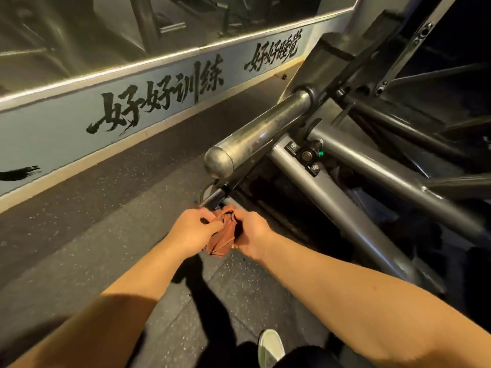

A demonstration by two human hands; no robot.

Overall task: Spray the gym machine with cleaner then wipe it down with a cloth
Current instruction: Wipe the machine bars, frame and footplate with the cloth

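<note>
Bare forearms (345, 296) reaching forward, left hand (191, 229) and right hand (253, 235) both gripping crumpled rust-orange cloth (221, 239), rounded grey steel machine tube (255, 136) at twelve o'clock.

Both your bare forearms stretch forward and draw together in front of you, your left hand (189, 229) and right hand (253, 232) meeting side by side, fingers of each curled round the bunched rust-orange cloth (221, 241) between them.
</note>
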